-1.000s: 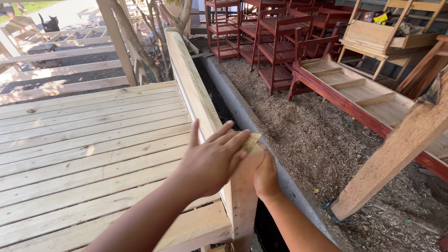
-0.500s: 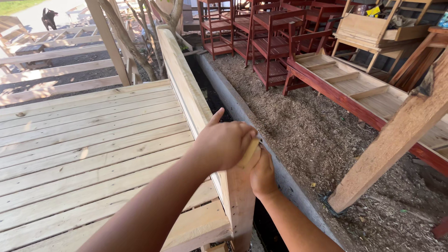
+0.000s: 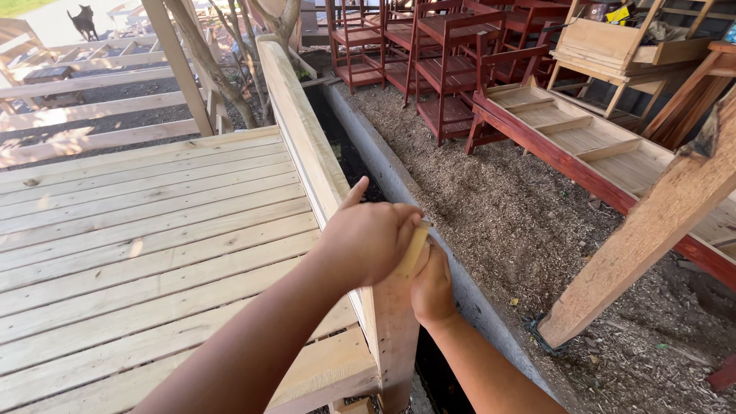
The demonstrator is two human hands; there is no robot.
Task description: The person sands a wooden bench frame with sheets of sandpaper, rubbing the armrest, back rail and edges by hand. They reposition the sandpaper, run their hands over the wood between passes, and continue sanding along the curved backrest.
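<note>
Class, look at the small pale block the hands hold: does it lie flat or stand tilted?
Tilted: the block leans against the post, pinched between left hand and right hand.

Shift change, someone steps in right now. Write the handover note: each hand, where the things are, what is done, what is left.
Left hand: closed over the top of a small pale wooden block, pressing it against the side rail of the slatted wooden platform.
Right hand: cupped under the block, against the upright post at the platform's corner.
Done: the block sits at the rail's outer face, held by both hands.
Left: cannot tell whether the block is fixed; no tool or fastener in view. Probably keep holding until that is checked.
</note>
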